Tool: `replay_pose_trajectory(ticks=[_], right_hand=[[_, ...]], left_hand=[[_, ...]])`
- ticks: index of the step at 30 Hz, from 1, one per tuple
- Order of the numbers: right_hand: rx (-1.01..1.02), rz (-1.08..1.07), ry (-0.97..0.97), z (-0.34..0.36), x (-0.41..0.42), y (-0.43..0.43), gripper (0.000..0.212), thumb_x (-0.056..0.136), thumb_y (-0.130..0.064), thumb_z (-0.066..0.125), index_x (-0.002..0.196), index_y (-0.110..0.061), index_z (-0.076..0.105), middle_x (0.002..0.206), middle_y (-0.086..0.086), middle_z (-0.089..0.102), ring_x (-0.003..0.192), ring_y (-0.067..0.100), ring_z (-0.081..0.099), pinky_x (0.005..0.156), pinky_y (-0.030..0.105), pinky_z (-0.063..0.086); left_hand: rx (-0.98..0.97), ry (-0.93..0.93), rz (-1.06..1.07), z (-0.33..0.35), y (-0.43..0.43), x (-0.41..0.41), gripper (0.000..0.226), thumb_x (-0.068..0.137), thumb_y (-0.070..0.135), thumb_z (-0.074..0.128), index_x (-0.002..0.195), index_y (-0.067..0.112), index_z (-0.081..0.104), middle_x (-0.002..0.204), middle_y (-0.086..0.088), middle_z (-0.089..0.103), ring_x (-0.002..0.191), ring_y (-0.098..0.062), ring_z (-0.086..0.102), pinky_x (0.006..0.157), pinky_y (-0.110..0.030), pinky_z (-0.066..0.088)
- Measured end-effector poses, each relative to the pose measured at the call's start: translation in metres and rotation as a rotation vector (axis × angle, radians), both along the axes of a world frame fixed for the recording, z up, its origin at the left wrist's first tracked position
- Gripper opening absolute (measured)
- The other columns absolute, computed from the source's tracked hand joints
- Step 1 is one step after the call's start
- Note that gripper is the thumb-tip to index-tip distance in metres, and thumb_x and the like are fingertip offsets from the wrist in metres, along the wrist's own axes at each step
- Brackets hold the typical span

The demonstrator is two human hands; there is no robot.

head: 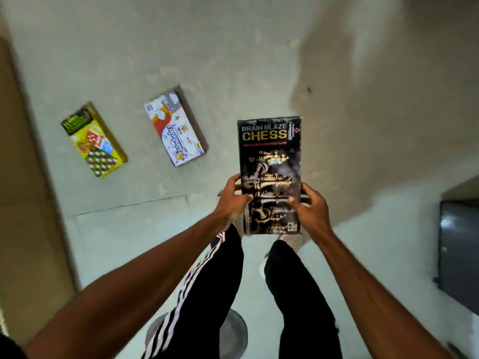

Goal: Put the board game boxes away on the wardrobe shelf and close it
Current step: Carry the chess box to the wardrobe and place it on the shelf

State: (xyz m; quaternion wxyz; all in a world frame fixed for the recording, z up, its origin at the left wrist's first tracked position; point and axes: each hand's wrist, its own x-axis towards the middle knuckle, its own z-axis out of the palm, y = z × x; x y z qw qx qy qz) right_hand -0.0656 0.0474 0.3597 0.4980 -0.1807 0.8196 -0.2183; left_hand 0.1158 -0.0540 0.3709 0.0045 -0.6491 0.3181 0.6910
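Both hands, the left hand (pixel 233 199) and right hand (pixel 309 207), grip the chess box (pixel 269 161) by its near end (cover facing up) above the floor (pixel 233 60), where a yellow box (pixel 94 141) and white box (pixel 175 129) lie far left.

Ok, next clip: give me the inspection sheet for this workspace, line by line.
Surface: pale floor, patchy, with a darker stained area at upper right.
Job's things: chess box held up in both hands; yellow game box and white game box lie flat on the floor, apart from each other. The wardrobe shelf is not in view.
Clutter: dark panel-like object at the right edge, kind unclear.
Grippers: left hand and right hand grip the chess box by its lower long edges.
Cables: nothing seen.
Surroundings: tan surface along the left edge; a round grey object by the feet.
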Motion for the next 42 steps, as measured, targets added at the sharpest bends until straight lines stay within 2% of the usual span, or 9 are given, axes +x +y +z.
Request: replay_pose_trajectory(ticks=[1, 4, 8, 13, 16, 26, 32, 36, 42], right_hand=[[-0.030, 0.006, 0.010, 0.035, 0.007, -0.008, 0.048, 0.086, -0.019, 0.072, 0.132, -0.020, 0.059, 0.124, 0.003, 0.063, 0.100, 0.011, 0.065, 0.076, 0.017, 0.056], [-0.049, 0.048, 0.040, 0.138, 0.025, -0.034, 0.050, 0.084, -0.022, 0.072, 0.132, -0.022, 0.059, 0.125, 0.003, 0.065, 0.112, 0.020, 0.063, 0.095, 0.038, 0.055], [-0.108, 0.059, 0.069, 0.242, 0.041, -0.071, 0.051, 0.081, -0.025, 0.074, 0.130, -0.019, 0.061, 0.123, 0.004, 0.067, 0.109, 0.023, 0.065, 0.095, 0.044, 0.055], [-0.208, 0.212, 0.093, 0.322, 0.057, -0.137, 0.053, 0.080, -0.020, 0.076, 0.131, -0.015, 0.060, 0.115, 0.004, 0.070, 0.090, 0.014, 0.069, 0.078, 0.027, 0.059], [-0.281, 0.290, 0.101, 0.344, 0.060, -0.187, 0.056, 0.077, -0.021, 0.079, 0.130, -0.014, 0.061, 0.111, 0.004, 0.072, 0.085, 0.013, 0.069, 0.078, 0.029, 0.060], [-0.448, 0.564, 0.102, 0.380, 0.001, -0.444, 0.052, 0.080, -0.017, 0.077, 0.129, -0.012, 0.061, 0.103, 0.001, 0.069, 0.079, 0.008, 0.064, 0.066, 0.013, 0.051], [-0.512, 0.772, 0.104, 0.401, -0.008, -0.591, 0.046, 0.082, -0.021, 0.076, 0.126, -0.014, 0.064, 0.107, 0.001, 0.070, 0.087, 0.017, 0.068, 0.079, 0.030, 0.058], [-0.516, 0.853, 0.073, 0.401, 0.020, -0.682, 0.048, 0.083, -0.020, 0.075, 0.129, -0.013, 0.062, 0.111, -0.002, 0.069, 0.090, 0.012, 0.066, 0.081, 0.024, 0.054], [-0.543, 1.016, 0.060, 0.388, 0.089, -0.814, 0.046, 0.083, -0.021, 0.074, 0.128, -0.015, 0.064, 0.113, -0.004, 0.070, 0.091, 0.006, 0.066, 0.073, 0.007, 0.045]], left_hand=[[-0.034, 0.017, -0.008, 0.032, -0.007, 0.008, 0.067, 0.084, -0.008, 0.056, 0.141, 0.022, 0.037, 0.128, -0.010, 0.057, 0.104, -0.019, 0.059, 0.072, -0.026, 0.052], [-0.126, 0.061, -0.048, 0.130, -0.030, 0.037, 0.067, 0.087, -0.005, 0.057, 0.144, 0.022, 0.036, 0.127, -0.008, 0.057, 0.098, -0.016, 0.063, 0.071, -0.024, 0.052], [-0.283, 0.055, -0.085, 0.230, -0.059, 0.070, 0.061, 0.092, 0.003, 0.057, 0.146, 0.023, 0.037, 0.127, -0.007, 0.060, 0.090, -0.012, 0.064, 0.079, -0.028, 0.053], [-0.391, -0.011, -0.017, 0.301, -0.103, 0.103, 0.065, 0.090, 0.007, 0.062, 0.147, 0.028, 0.038, 0.119, -0.003, 0.063, 0.093, -0.021, 0.065, 0.071, -0.034, 0.056], [-0.460, -0.027, 0.042, 0.316, -0.138, 0.111, 0.067, 0.087, 0.005, 0.064, 0.146, 0.029, 0.042, 0.113, -0.003, 0.066, 0.096, -0.027, 0.067, 0.079, -0.047, 0.060], [-0.605, -0.013, 0.401, 0.355, -0.324, 0.053, 0.066, 0.087, -0.001, 0.063, 0.141, 0.032, 0.047, 0.109, -0.001, 0.069, 0.085, -0.022, 0.069, 0.078, -0.047, 0.061], [-0.641, -0.005, 0.656, 0.377, -0.425, 0.037, 0.063, 0.086, -0.005, 0.064, 0.136, 0.032, 0.053, 0.111, -0.007, 0.070, 0.081, -0.023, 0.073, 0.073, -0.046, 0.062], [-0.654, -0.030, 0.803, 0.384, -0.490, 0.052, 0.062, 0.086, -0.007, 0.063, 0.133, 0.033, 0.055, 0.105, -0.006, 0.071, 0.075, -0.017, 0.071, 0.069, -0.039, 0.062], [-0.640, -0.073, 0.951, 0.370, -0.592, 0.113, 0.061, 0.086, -0.004, 0.065, 0.137, 0.029, 0.054, 0.111, -0.005, 0.071, 0.081, -0.020, 0.072, 0.078, -0.052, 0.060]])
